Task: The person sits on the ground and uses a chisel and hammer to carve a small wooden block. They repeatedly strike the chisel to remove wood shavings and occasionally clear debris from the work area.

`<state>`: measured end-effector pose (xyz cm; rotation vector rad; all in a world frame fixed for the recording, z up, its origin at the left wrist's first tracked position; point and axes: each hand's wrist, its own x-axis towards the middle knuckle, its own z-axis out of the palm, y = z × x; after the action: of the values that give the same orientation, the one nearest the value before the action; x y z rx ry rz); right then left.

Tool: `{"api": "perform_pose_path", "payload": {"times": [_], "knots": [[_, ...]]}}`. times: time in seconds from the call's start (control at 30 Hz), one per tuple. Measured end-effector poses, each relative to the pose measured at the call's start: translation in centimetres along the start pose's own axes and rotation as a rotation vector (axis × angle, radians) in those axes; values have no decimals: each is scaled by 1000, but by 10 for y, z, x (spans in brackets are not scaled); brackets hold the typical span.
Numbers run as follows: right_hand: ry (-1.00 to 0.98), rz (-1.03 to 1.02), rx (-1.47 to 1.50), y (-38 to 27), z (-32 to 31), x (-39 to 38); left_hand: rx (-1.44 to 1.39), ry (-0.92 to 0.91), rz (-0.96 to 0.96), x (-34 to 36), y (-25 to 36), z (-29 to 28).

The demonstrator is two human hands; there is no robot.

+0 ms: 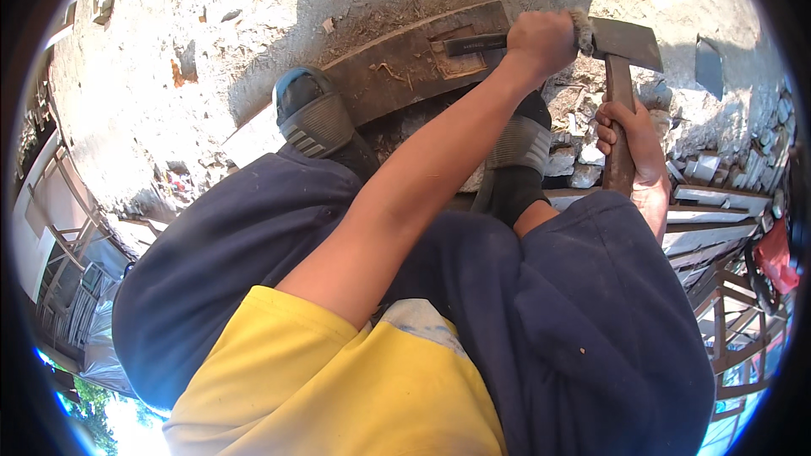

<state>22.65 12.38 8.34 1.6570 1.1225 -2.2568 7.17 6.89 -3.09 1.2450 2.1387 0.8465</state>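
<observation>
My left hand [541, 40] is closed around a chisel [477, 44], its dark blade pointing left over a shallow rectangular recess in a wooden board [401, 63]. A frayed, pale end of the chisel's handle sticks out to the right of the fist. My right hand [632, 135] grips the wooden handle of a hammer [619, 84]. The hammer's broad, dark metal head [627, 42] is right by the chisel's butt; whether they touch is hard to tell. Curled wood shavings [393, 74] lie on the board.
My feet, in dark strapped slides [317, 122], are close to the board's near edge. Broken stone and wood scraps [583, 160] lie below the hammer. Stacked wooden slats [714, 219] and a red bag [775, 257] are at the right. Wooden frames [72, 211] stand far left.
</observation>
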Motion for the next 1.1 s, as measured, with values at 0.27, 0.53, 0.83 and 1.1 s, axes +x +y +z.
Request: {"api": "perform_pose_path", "payload": {"times": [0.27,0.53,0.83,1.1], "knots": [[116,-217,346,-23,-38,8,47,-45,-4,-5,1,-9],[-7,29,-22,-16,2,0,73,-43,29,-11,-12,1],[202,-213,267,-29,-78,-4,-17,-38,-74,-6,9,-22],[204,-167,273,-19,-58,-12,-100,-42,-80,-3,11,-29]]}}
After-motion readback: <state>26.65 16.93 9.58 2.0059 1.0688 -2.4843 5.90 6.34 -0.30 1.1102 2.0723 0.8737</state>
